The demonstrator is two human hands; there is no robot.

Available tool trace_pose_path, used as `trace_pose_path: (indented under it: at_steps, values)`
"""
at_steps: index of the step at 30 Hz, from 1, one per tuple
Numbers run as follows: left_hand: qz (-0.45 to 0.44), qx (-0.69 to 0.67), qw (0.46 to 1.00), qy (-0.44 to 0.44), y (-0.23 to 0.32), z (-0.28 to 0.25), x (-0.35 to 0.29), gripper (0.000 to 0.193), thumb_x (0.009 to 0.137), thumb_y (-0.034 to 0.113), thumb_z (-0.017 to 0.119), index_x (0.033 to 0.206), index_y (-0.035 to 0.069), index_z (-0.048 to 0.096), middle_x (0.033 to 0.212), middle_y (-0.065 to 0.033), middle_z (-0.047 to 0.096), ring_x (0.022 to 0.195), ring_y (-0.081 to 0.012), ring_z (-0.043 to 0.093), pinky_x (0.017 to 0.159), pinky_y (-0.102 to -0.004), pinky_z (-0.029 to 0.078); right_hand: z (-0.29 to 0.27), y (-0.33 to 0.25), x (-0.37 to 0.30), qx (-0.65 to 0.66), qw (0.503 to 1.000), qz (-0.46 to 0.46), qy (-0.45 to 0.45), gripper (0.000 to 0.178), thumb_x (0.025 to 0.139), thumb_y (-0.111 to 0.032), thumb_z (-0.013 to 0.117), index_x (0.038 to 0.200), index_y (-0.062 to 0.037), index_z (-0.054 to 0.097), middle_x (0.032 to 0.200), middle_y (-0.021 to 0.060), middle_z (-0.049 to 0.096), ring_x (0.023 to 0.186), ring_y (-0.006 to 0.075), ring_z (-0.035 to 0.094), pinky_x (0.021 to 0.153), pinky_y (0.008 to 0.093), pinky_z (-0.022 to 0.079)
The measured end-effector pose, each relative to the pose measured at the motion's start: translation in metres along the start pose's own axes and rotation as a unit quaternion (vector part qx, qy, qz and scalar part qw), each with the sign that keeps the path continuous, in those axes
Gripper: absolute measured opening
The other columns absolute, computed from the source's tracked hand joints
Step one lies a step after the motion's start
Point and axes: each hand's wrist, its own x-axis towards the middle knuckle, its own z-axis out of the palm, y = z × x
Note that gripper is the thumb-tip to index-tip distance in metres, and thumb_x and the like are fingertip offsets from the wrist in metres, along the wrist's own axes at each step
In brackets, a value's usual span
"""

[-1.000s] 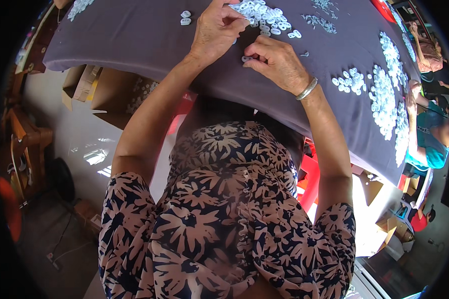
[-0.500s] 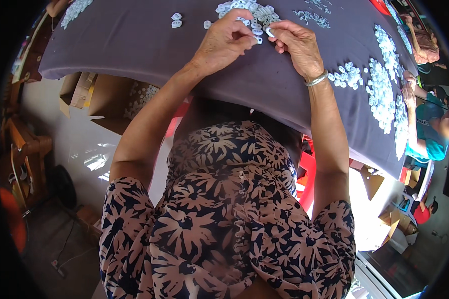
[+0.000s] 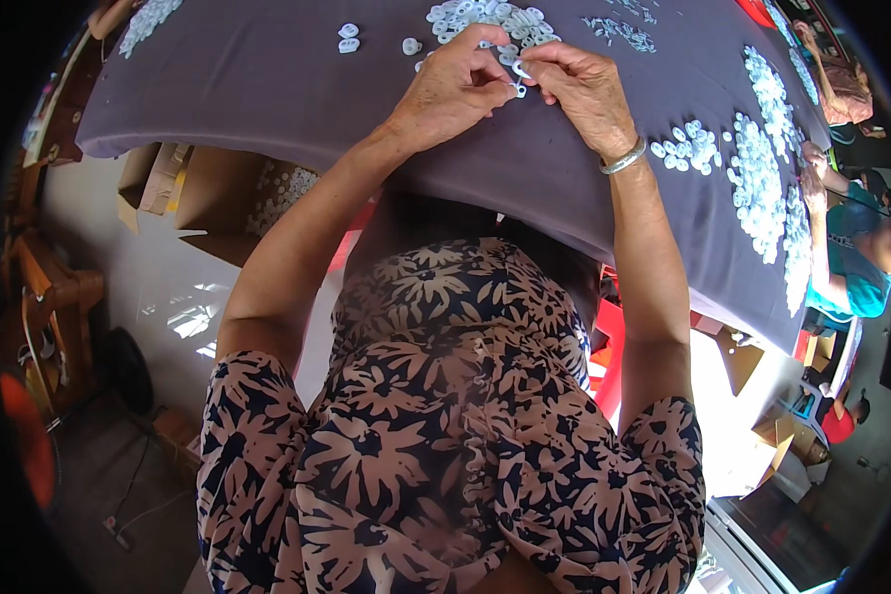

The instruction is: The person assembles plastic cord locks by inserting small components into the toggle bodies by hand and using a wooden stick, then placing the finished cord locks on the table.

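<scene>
Over the dark tablecloth my left hand (image 3: 450,87) pinches a small white plastic piece with a hole (image 3: 521,91) between thumb and fingertips. Close by, my right hand (image 3: 579,91), with a silver bracelet at the wrist, grips a white oval plastic piece (image 3: 520,69) in its fingertips. The two pieces nearly meet, and a thin line shows between them; whether they touch I cannot tell. Just beyond my hands lies a heap of white oval plastic pieces (image 3: 480,14), partly hidden behind my fingers.
Loose white pieces (image 3: 348,46) lie at the left on the tablecloth (image 3: 238,79). Small slim parts (image 3: 619,36) are scattered far right. More white piles (image 3: 757,188) line the right side, near a co-worker's hands (image 3: 813,173). An open cardboard box (image 3: 213,198) stands below the left edge.
My right hand has moved slightly left, bringing its oval piece close above the piece in my left hand. My left hand has shifted only a little.
</scene>
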Motion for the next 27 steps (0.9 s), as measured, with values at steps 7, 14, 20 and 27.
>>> trace_pose_path:
  at_steps: [7, 14, 20, 27]
  values:
    - [-0.005, 0.007, 1.000, -0.001, 0.0008, 0.0002, 0.0001, 0.044, 0.084, 0.005, 0.063, 0.123, 0.006, 0.042, 0.079, -0.0021, 0.061, 0.072, -0.0087, 0.057, 0.062, -0.0242, 0.050, -0.0011, 0.0035, 0.0004, -0.034, 0.999, -0.031, -0.013, 0.014, 0.086, -0.008, 0.061, 0.096, -0.0013, 0.068, 0.076, -0.0017, 0.061, 0.062, 0.0037, 0.048, 0.056, 0.0177, 0.041]
    - [-0.009, 0.002, 1.000, 0.010, -0.0035, 0.0001, 0.0012, 0.047, 0.081, 0.006, 0.065, 0.123, 0.004, 0.042, 0.078, -0.0028, 0.061, 0.072, -0.0087, 0.058, 0.062, -0.0245, 0.051, -0.0002, 0.0039, -0.0008, -0.064, 0.996, -0.024, -0.050, 0.013, 0.085, -0.007, 0.060, 0.096, -0.0026, 0.068, 0.078, -0.0024, 0.062, 0.063, 0.0031, 0.049, 0.056, 0.0177, 0.042]
    - [-0.024, -0.022, 0.999, -0.005, -0.0056, -0.0051, 0.0043, 0.052, 0.080, 0.005, 0.066, 0.125, 0.003, 0.039, 0.079, -0.0060, 0.061, 0.069, -0.0110, 0.058, 0.062, -0.0248, 0.050, -0.0003, 0.0042, -0.0018, -0.055, 0.997, -0.013, -0.057, 0.013, 0.086, -0.006, 0.059, 0.096, -0.0023, 0.067, 0.079, -0.0017, 0.063, 0.064, 0.0030, 0.050, 0.057, 0.0178, 0.043]
    - [-0.050, -0.066, 0.996, -0.010, -0.0017, -0.0063, 0.0020, 0.051, 0.082, 0.005, 0.065, 0.125, 0.003, 0.037, 0.080, -0.0079, 0.061, 0.069, -0.0129, 0.058, 0.061, -0.0248, 0.048, -0.0013, 0.0036, -0.0041, -0.074, 0.995, -0.003, -0.066, 0.013, 0.086, -0.005, 0.060, 0.097, -0.0025, 0.066, 0.079, -0.0027, 0.062, 0.066, 0.0026, 0.051, 0.058, 0.0172, 0.044]
